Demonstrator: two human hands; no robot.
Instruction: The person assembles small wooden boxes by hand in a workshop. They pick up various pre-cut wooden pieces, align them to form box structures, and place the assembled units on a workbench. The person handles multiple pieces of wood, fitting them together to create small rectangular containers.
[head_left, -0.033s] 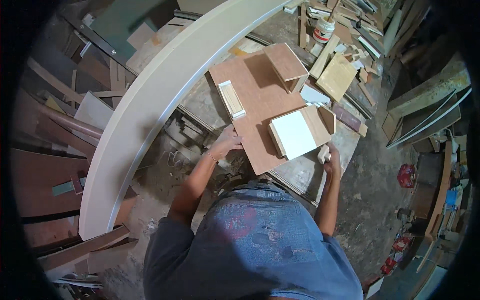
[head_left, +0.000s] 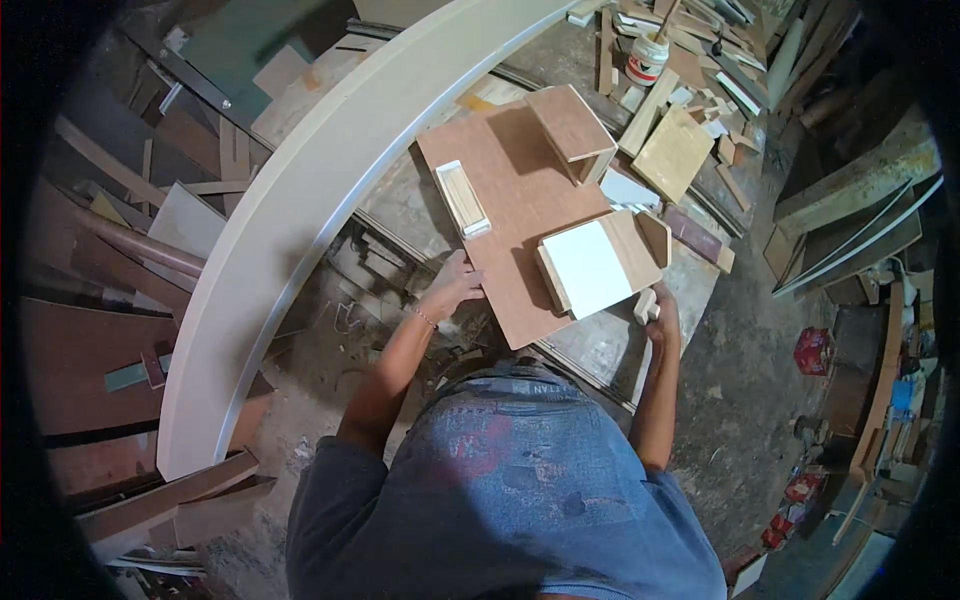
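Note:
A flat reddish-brown wooden board (head_left: 500,250) lies on the worktable, its near corner jutting past the table's front edge. My left hand (head_left: 452,288) grips the board's left edge with its fingertips. Beside the board's right side, my right hand (head_left: 663,318) is closed around a small pale wood piece (head_left: 646,306); its fingers are partly hidden. Close to that hand, a white-topped wooden block (head_left: 585,268) rests on the board. A small framed wooden strip (head_left: 463,199) lies along the left edge. At the far end stands a brown box-like wooden piece (head_left: 572,125).
A long curved pale panel (head_left: 300,200) sweeps past the table's left side. Wood offcuts (head_left: 700,90), a white glue tub (head_left: 647,60) and a square yellowish board (head_left: 674,153) crowd the far right. A dark brown block (head_left: 692,230) lies right of the board.

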